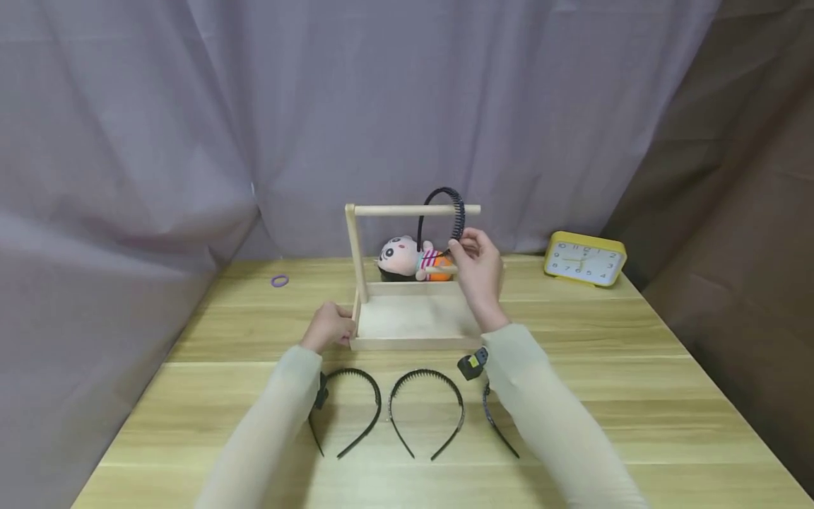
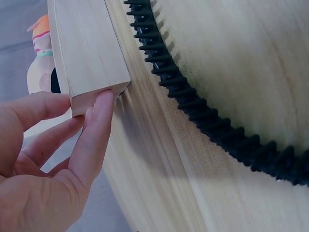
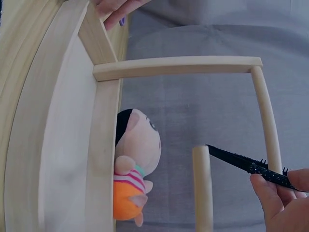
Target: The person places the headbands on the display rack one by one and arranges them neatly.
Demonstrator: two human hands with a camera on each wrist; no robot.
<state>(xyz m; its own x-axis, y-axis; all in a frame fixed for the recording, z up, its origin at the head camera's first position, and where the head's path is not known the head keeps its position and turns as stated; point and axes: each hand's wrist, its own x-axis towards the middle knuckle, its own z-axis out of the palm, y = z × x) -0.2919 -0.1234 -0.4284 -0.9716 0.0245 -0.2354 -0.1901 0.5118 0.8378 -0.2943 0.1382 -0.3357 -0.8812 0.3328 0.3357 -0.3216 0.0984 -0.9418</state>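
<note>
A wooden rack (image 1: 416, 344) has a shallow tray base, an upright post and a top rod (image 1: 388, 210). My left hand (image 1: 328, 326) grips the tray's left end; in the left wrist view, fingers and thumb pinch its corner (image 2: 91, 99). With thumb and fingers, my right hand (image 1: 480, 272) holds a black toothed headband (image 1: 458, 212) by one side. The band's arch rises above the top rod near its free right end, and its legs hang lower. A shorter lower rod (image 3: 203, 188) overlaps the headband's tip in the right wrist view.
Three more headbands (image 1: 379, 404) (image 1: 462, 406) (image 1: 498, 428) lie in front of the rack, the right one partly behind the sleeve. A plush doll (image 1: 400, 256) lies behind the rack. A purple ring (image 1: 280, 281) is at left, a yellow clock (image 1: 585, 259) at right.
</note>
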